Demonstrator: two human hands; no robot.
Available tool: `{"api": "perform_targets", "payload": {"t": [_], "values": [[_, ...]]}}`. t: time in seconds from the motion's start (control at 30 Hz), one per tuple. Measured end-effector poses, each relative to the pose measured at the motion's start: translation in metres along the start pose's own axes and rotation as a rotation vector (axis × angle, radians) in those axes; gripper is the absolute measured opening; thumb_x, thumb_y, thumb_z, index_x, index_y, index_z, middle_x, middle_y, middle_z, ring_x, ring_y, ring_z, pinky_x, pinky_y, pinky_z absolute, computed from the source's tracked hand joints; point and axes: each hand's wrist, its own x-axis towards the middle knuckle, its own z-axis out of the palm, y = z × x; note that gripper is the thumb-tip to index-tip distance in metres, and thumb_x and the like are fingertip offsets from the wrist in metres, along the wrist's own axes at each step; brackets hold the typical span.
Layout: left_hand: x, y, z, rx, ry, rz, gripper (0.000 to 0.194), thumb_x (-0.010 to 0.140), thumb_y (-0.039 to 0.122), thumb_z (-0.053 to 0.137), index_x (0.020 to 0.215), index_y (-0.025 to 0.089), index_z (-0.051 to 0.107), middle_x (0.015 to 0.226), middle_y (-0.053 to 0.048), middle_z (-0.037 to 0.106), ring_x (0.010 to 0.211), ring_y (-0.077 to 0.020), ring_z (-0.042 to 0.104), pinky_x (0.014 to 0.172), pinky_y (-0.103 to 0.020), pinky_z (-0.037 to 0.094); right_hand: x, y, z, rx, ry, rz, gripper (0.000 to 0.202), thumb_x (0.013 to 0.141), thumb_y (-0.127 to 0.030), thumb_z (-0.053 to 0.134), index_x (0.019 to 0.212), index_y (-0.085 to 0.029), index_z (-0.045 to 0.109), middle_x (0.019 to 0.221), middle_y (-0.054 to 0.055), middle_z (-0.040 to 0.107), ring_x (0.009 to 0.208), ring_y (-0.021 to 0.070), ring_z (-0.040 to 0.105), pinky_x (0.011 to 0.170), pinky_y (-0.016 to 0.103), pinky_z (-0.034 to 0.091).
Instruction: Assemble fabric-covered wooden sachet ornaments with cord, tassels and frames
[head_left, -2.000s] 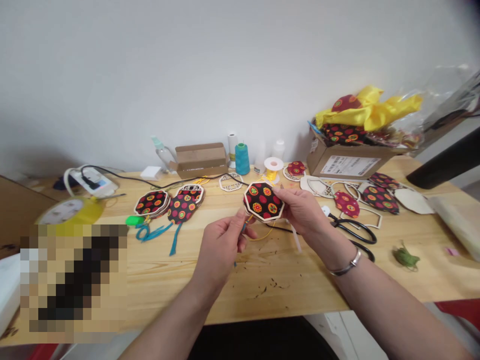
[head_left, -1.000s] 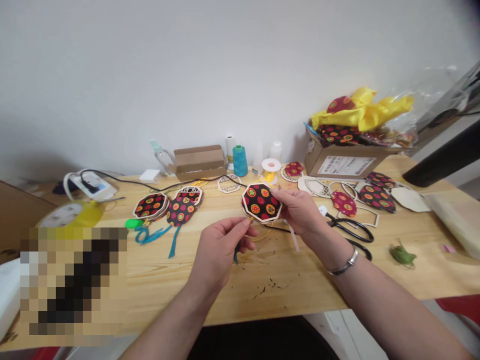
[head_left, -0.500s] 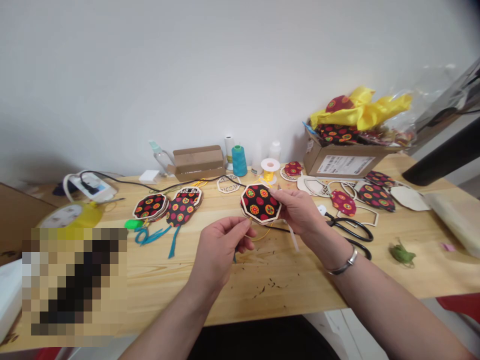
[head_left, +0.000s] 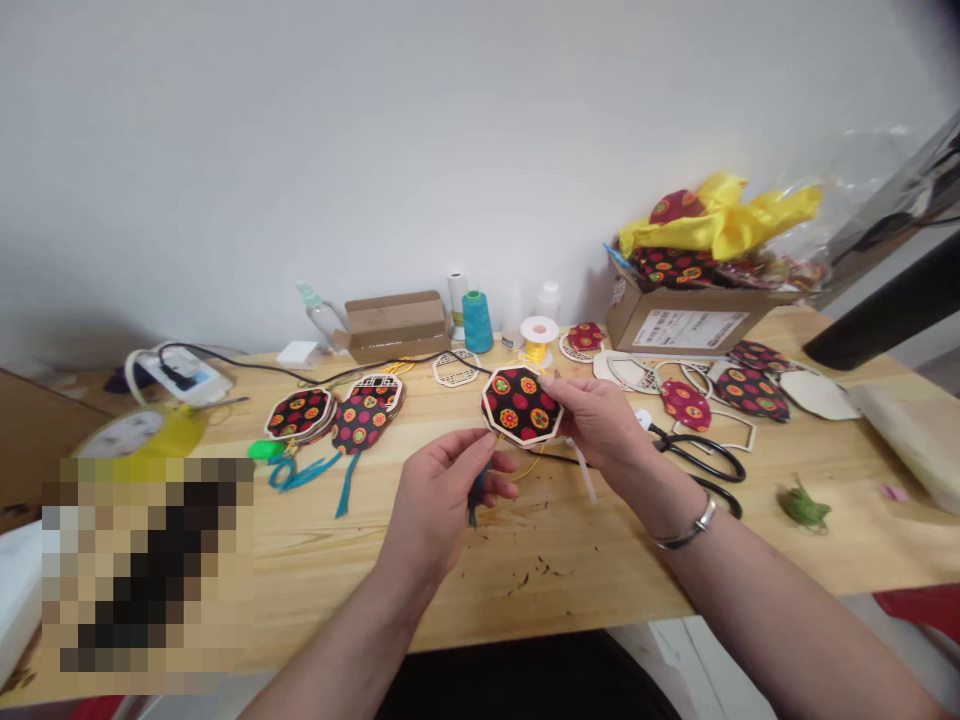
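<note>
An octagonal piece of dark floral fabric with a pale wooden rim (head_left: 522, 406) is held up over the table's middle. My right hand (head_left: 600, 420) grips its right edge between thumb and fingers. At the lower left edge, the thumb and index finger of my left hand (head_left: 450, 480) pinch its rim or the cord there; which one is unclear. A blue tassel (head_left: 478, 490) hangs behind my left fingers, partly hidden by them. A thin yellow cord (head_left: 534, 468) curves below the octagon between my hands.
Stacked octagons (head_left: 300, 415) and a tasselled one (head_left: 360, 425) lie left on the table (head_left: 322, 570). Behind stand a teal thread cone (head_left: 477, 322), a yellow spool (head_left: 537, 350) and a filled carton (head_left: 667, 322). Black-handled scissors (head_left: 705, 458) and green thread (head_left: 804, 506) lie right.
The fingers of my left hand have shifted slightly, and more of the blue tassel shows behind them. My right hand keeps its hold on the octagon.
</note>
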Motion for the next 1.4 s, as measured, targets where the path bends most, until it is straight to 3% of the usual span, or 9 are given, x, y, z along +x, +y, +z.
{"api": "perform_targets", "payload": {"t": [0.2, 0.93, 1.4], "values": [[-0.0003, 0.0009, 0.0019, -0.011, 0.004, -0.015, 0.034, 0.076, 0.043, 0.062, 0.082, 0.01, 0.066, 0.065, -0.007, 0.069, 0.045, -0.0107, 0.059, 0.043, -0.019, 0.035, 0.0007, 0.0011, -0.0008, -0.016, -0.005, -0.003, 0.035, 0.054, -0.045, 0.077, 0.057, -0.013, 0.064, 0.051, 0.002, 0.062, 0.043, 0.011, 0.053, 0.041, 0.023, 0.044], [0.0061, -0.0037, 0.0049, 0.144, 0.031, 0.089, 0.027, 0.074, 0.037, 0.066, 0.064, 0.012, 0.065, 0.059, -0.004, 0.067, 0.045, -0.0077, 0.056, 0.045, -0.018, 0.039, -0.0037, -0.0009, -0.001, -0.035, -0.011, -0.019, 0.033, 0.057, -0.044, 0.075, 0.054, -0.013, 0.061, 0.047, 0.001, 0.059, 0.042, 0.0099, 0.05, 0.041, 0.023, 0.04], [0.0079, -0.0081, 0.0029, 0.104, -0.039, 0.143, 0.025, 0.075, 0.029, 0.065, 0.057, 0.014, 0.06, 0.054, 0.0, 0.063, 0.046, -0.0082, 0.052, 0.048, -0.02, 0.041, -0.0068, -0.0021, 0.0007, -0.017, -0.042, -0.005, 0.03, 0.058, -0.04, 0.075, 0.057, -0.013, 0.063, 0.051, 0.002, 0.061, 0.043, 0.01, 0.051, 0.041, 0.022, 0.039]]}}
